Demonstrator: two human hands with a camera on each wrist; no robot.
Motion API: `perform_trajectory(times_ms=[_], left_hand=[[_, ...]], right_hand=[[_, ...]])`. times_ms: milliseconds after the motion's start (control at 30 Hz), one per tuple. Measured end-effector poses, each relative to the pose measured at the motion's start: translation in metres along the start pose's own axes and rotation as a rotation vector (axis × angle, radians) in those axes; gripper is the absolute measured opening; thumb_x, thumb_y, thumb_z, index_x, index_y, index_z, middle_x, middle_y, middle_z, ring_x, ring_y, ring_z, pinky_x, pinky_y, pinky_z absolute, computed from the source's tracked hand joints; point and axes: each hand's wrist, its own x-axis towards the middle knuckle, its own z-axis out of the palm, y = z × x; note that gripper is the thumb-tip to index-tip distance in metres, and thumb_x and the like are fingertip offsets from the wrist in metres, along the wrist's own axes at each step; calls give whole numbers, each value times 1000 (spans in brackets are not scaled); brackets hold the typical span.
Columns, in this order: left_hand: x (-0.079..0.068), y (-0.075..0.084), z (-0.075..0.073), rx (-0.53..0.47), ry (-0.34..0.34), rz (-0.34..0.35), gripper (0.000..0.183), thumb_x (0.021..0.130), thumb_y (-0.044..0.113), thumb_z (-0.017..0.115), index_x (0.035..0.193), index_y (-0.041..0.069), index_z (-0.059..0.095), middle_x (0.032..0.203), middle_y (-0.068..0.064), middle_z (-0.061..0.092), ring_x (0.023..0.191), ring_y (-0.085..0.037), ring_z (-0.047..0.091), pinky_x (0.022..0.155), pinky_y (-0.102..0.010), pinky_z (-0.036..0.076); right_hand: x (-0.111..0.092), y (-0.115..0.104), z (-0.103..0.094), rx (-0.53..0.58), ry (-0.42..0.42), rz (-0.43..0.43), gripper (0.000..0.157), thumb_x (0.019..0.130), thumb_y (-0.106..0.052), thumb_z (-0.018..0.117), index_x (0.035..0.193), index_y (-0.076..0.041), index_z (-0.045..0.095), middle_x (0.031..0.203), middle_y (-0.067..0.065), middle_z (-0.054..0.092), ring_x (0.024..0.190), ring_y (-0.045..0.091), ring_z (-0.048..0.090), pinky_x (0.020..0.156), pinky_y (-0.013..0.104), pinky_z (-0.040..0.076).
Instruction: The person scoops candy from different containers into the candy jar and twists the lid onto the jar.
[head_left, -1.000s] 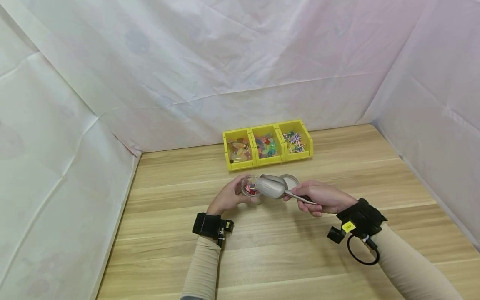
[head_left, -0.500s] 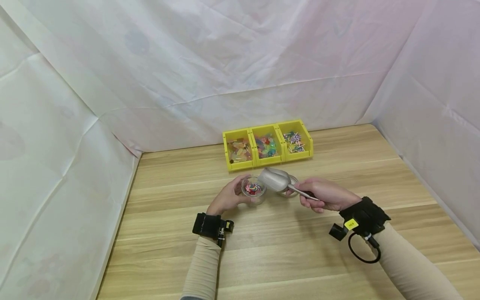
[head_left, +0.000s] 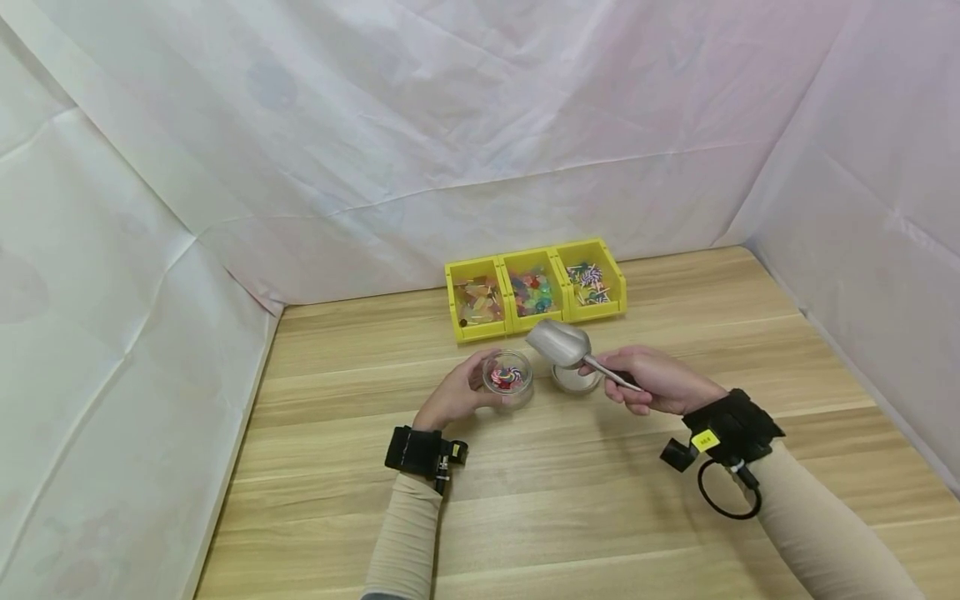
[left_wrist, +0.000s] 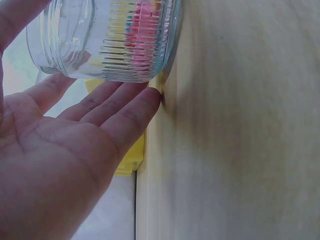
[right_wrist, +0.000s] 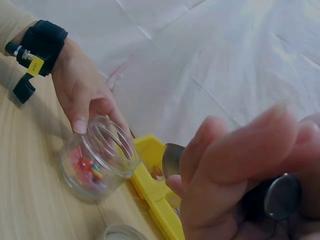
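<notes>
My left hand point(head_left: 453, 393) holds a clear glass jar point(head_left: 508, 392) upright on the table, thumb on the near side and fingers on the far side. Inside lie colourful swirl lollipop pieces point(head_left: 507, 378), at the bottom of the jar. In the left wrist view, ribs run round the lower wall of the jar point(left_wrist: 125, 45). My right hand point(head_left: 652, 381) grips the handle of a metal scoop point(head_left: 561, 343), its bowl raised over the table behind the jar and pointing left. Beneath the scoop stands a second clear, round glass container point(head_left: 576, 382).
At the back, three joined yellow bins point(head_left: 480, 333) hold small candies: translucent pieces in the left and middle ones, swirl lollipops in the right. White cloth point(head_left: 480, 150) hangs behind and at both sides of the wooden table point(head_left: 330, 467).
My right hand has moved the scoop up and back, away from the jar's mouth, uncovering the jar and the second glass container. My left hand keeps its hold on the jar.
</notes>
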Motion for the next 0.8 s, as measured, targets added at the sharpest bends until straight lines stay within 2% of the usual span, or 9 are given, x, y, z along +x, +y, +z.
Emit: perform_trajectory(times_ms=[100,400,800], left_hand=[[-6,9,1,-7,5,15,80,81,-1,78,150,10,39,153,-17,43,142,-37,38,118,-52,30],[-8,12,2,-21,13,3,81,81,-2,78,151,10,39,155,-20,38,143,-38,35,119,-51,27],[-7,11,1,-23,4,6,82,81,-1,79,151,10,38,156,-18,38,144,-37,34,119,-52,27]], right_hand=[[-1,1,-6,1,16,-16,41,109,-26,33,129,6,49,67,-4,54,40,1,36,40,18,39],[-3,4,-24,25,89,-17,41,110,-27,30,133,3,44,69,-3,55,43,2,37,42,18,38],[-7,11,-48,111,158,-15,38,110,-28,32,130,0,46,68,-4,54,43,2,38,44,16,38]])
